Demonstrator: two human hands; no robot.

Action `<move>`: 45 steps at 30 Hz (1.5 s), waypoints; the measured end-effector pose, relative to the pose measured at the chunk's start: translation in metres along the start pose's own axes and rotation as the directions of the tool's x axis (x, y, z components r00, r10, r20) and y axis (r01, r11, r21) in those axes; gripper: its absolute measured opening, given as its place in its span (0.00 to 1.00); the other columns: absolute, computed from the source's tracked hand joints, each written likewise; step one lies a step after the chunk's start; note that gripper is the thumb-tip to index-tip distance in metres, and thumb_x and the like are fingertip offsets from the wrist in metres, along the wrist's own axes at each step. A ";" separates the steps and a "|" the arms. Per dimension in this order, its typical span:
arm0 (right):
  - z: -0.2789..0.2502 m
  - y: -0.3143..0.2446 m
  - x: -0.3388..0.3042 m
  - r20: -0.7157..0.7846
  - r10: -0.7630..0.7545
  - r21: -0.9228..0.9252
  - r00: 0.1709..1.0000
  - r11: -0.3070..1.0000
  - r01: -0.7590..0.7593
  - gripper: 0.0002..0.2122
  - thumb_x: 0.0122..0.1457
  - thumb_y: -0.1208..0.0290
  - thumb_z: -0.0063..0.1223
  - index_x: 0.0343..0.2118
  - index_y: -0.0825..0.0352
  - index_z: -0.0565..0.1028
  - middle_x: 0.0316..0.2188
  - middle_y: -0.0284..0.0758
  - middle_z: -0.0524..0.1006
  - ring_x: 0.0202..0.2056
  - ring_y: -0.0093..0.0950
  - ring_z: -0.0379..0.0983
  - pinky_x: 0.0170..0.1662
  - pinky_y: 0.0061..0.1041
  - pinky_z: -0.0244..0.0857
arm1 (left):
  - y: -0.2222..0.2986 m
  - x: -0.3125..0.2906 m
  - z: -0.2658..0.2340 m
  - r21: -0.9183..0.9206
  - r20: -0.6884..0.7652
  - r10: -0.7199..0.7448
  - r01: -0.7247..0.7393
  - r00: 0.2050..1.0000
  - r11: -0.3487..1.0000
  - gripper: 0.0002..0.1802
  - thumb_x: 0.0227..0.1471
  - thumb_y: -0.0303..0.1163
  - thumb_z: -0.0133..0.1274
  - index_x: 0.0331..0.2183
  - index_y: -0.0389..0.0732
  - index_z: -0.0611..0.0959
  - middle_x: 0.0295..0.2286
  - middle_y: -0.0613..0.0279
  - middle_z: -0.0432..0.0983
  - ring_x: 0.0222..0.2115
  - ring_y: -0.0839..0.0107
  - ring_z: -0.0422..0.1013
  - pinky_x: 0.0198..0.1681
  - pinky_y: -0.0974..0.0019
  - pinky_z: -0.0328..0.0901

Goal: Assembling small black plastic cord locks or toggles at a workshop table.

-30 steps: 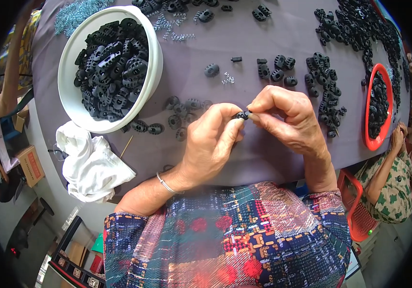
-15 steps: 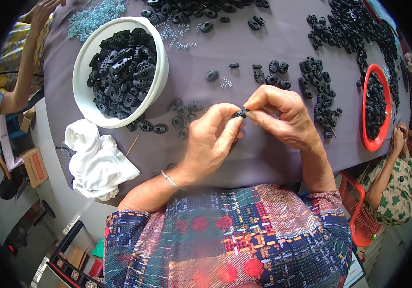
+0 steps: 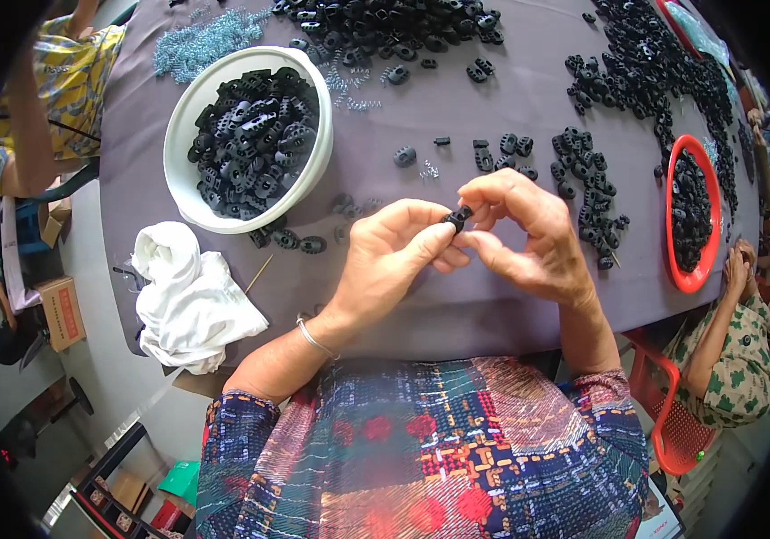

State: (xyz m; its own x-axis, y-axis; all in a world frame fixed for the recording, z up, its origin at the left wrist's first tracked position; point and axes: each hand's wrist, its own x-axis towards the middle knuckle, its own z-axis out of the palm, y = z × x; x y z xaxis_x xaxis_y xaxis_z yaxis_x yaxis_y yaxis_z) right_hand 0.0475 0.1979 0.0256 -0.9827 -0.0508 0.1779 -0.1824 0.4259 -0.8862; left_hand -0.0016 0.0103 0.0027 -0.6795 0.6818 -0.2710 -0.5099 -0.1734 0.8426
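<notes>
A small black plastic cord lock (image 3: 458, 217) is held up over the table between my two hands. My left hand (image 3: 394, 256) pinches it with thumb and forefinger. From the other side, my right hand (image 3: 528, 235) curls thumb and fingers around its upper end; the exact contact is partly hidden. Just beyond lie a loose oval cord lock body (image 3: 404, 157), a small black plunger piece (image 3: 441, 141) and a few thin springs (image 3: 429, 169). Several more cord locks (image 3: 588, 193) form a group to the right.
On the left stands a white tub (image 3: 320, 171) full of black parts, with a white cloth (image 3: 194, 301) and thin stick (image 3: 259, 274) nearer. Springs (image 3: 210, 40) and black parts (image 3: 385, 22) are heaped at the back. A red tray (image 3: 706, 269) stands right; other people sit at both sides.
The cord lock has turned from nearly level to more upright. My right fingers have spread wider around it. The table has shifted slightly in view.
</notes>
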 end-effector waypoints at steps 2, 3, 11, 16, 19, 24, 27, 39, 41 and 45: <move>0.004 -0.009 -0.002 -0.018 -0.031 -0.075 0.999 0.997 0.030 0.17 0.43 0.77 0.61 0.39 0.70 0.72 0.32 0.39 0.74 0.30 0.30 0.73 0.34 0.27 0.70 | 0.001 0.000 -0.002 -0.030 0.010 -0.007 0.007 1.000 1.000 0.11 0.57 0.27 0.50 0.41 0.31 0.76 0.33 0.54 0.78 0.32 0.71 0.76 0.35 0.71 0.71; 0.007 -0.008 -0.004 -0.030 -0.095 -0.176 0.995 0.980 0.089 0.19 0.42 0.77 0.61 0.40 0.71 0.71 0.34 0.41 0.73 0.33 0.37 0.73 0.37 0.31 0.70 | 0.001 0.001 -0.003 -0.064 0.006 -0.021 0.021 1.000 0.998 0.11 0.56 0.27 0.50 0.41 0.31 0.76 0.33 0.54 0.78 0.32 0.71 0.76 0.35 0.71 0.71; 0.022 -0.007 -0.010 -0.061 -0.212 -0.449 0.975 0.878 0.163 0.23 0.42 0.75 0.61 0.43 0.76 0.69 0.37 0.46 0.72 0.37 0.43 0.71 0.39 0.35 0.69 | 0.003 0.001 -0.005 -0.126 0.003 -0.052 0.052 0.999 0.991 0.10 0.56 0.26 0.51 0.40 0.32 0.77 0.32 0.55 0.78 0.32 0.73 0.75 0.35 0.72 0.71; 0.023 -0.005 -0.011 -0.027 -0.214 -0.487 0.976 0.856 0.174 0.23 0.41 0.75 0.60 0.42 0.76 0.69 0.36 0.47 0.71 0.35 0.43 0.70 0.37 0.34 0.70 | 0.001 0.000 -0.005 -0.078 0.007 -0.066 0.066 0.998 0.995 0.09 0.55 0.25 0.53 0.38 0.32 0.77 0.31 0.57 0.78 0.31 0.75 0.74 0.36 0.73 0.70; 0.025 -0.006 -0.013 -0.040 -0.188 -0.504 0.981 0.852 0.143 0.23 0.40 0.75 0.60 0.42 0.76 0.69 0.36 0.47 0.71 0.35 0.42 0.70 0.36 0.34 0.70 | 0.002 0.001 -0.002 -0.079 -0.011 -0.078 0.077 0.997 0.994 0.08 0.55 0.25 0.53 0.37 0.31 0.78 0.31 0.58 0.78 0.31 0.76 0.73 0.35 0.73 0.70; 0.029 -0.006 -0.013 -0.046 -0.164 -0.489 0.985 0.864 0.121 0.23 0.40 0.75 0.60 0.42 0.76 0.69 0.35 0.46 0.71 0.34 0.42 0.70 0.35 0.34 0.70 | 0.004 0.001 -0.003 -0.057 -0.027 -0.086 0.084 0.996 0.995 0.07 0.54 0.25 0.53 0.35 0.31 0.79 0.30 0.59 0.78 0.31 0.77 0.73 0.34 0.73 0.70; 0.026 -0.002 -0.010 -0.036 -0.181 -0.440 0.983 0.886 0.147 0.22 0.40 0.75 0.59 0.40 0.76 0.69 0.33 0.46 0.72 0.33 0.41 0.71 0.35 0.34 0.70 | 0.008 0.002 -0.004 -0.006 -0.012 -0.088 0.088 0.996 0.996 0.07 0.54 0.25 0.54 0.35 0.31 0.79 0.30 0.60 0.78 0.30 0.77 0.73 0.34 0.74 0.70; 0.028 0.001 -0.010 -0.056 -0.201 -0.461 0.978 0.874 0.153 0.20 0.40 0.72 0.60 0.37 0.75 0.70 0.30 0.43 0.72 0.32 0.40 0.71 0.33 0.32 0.70 | 0.009 -0.001 -0.002 0.017 -0.033 -0.100 0.101 0.994 0.995 0.07 0.54 0.25 0.53 0.34 0.31 0.79 0.29 0.60 0.78 0.29 0.78 0.73 0.33 0.74 0.70; 0.028 0.000 -0.010 -0.039 -0.188 -0.532 0.981 0.835 0.139 0.20 0.39 0.71 0.59 0.37 0.75 0.70 0.30 0.43 0.72 0.31 0.39 0.71 0.33 0.32 0.70 | 0.009 -0.001 -0.001 0.013 -0.039 -0.103 0.104 0.994 0.995 0.06 0.54 0.25 0.53 0.33 0.31 0.79 0.29 0.61 0.78 0.29 0.78 0.73 0.33 0.74 0.70; 0.030 0.001 -0.011 -0.038 -0.196 -0.557 0.980 0.818 0.142 0.20 0.38 0.72 0.59 0.36 0.74 0.70 0.29 0.42 0.71 0.30 0.38 0.70 0.32 0.31 0.69 | 0.008 -0.001 0.001 0.114 -0.062 -0.069 0.076 0.996 0.991 0.06 0.54 0.23 0.53 0.33 0.30 0.79 0.28 0.61 0.78 0.30 0.78 0.73 0.34 0.74 0.70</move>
State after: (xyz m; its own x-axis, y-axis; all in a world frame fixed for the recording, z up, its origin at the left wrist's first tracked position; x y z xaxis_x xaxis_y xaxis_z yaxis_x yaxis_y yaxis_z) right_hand 0.0573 0.1716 0.0100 -0.9261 -0.0990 0.3640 -0.2717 0.8446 -0.4614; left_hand -0.0040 0.0092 0.0100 -0.6742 0.6466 -0.3568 -0.4965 -0.0393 0.8671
